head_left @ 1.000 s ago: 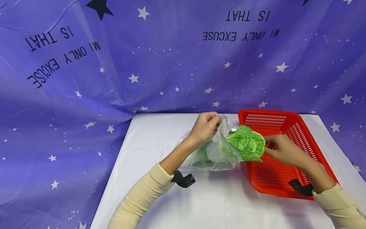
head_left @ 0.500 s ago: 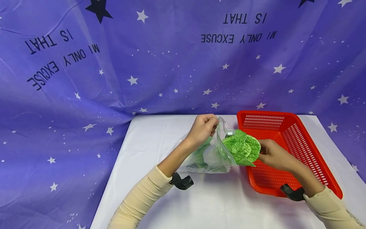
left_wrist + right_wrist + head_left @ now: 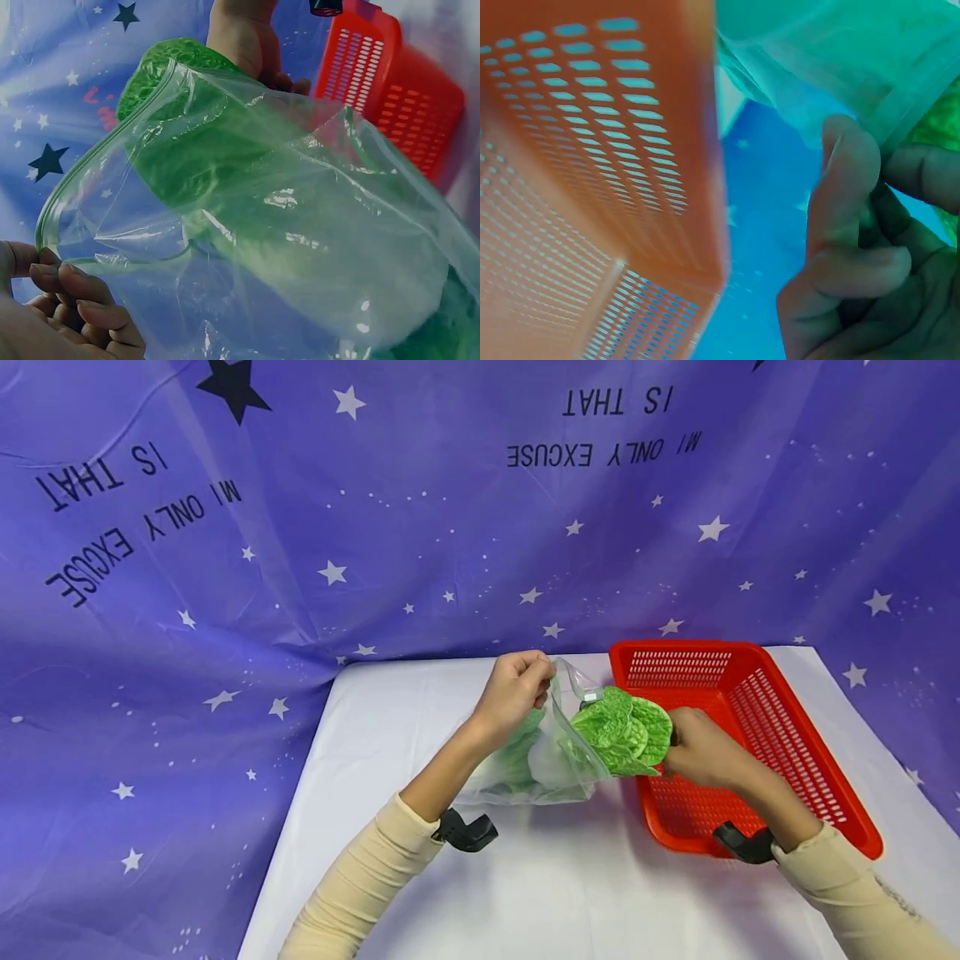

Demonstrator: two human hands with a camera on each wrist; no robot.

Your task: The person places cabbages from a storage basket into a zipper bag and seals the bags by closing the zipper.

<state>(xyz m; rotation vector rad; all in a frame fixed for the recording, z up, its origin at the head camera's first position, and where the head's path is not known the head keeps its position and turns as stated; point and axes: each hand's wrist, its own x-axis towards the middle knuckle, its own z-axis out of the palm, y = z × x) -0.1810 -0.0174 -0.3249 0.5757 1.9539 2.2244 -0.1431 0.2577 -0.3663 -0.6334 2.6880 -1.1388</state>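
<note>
A clear zip bag [image 3: 247, 247] lies across the white table with a napa cabbage [image 3: 615, 727] partly inside it. The cabbage's leafy green end sticks out of the mouth; its pale stem end shows through the plastic. Deeper in the bag is another green thing [image 3: 517, 756], blurred by the film. My left hand [image 3: 513, 689] pinches the bag's upper rim and holds the mouth up. At the leafy end, my right hand [image 3: 701, 747] has its fingers curled against the cabbage, partly hidden behind the leaves. In the right wrist view the bag's rim passes close by these fingers [image 3: 844, 172].
A red perforated plastic basket [image 3: 817, 752] stands at the right of the table, under my right forearm. A white cloth [image 3: 540, 877] covers the table. Behind it hangs a purple starry backdrop [image 3: 420, 527] with printed words.
The whole head view has shifted a little, carrying bag, basket and hands left. My right hand's fingers have drawn in more closely at the leafy end. My left hand keeps its pinch.
</note>
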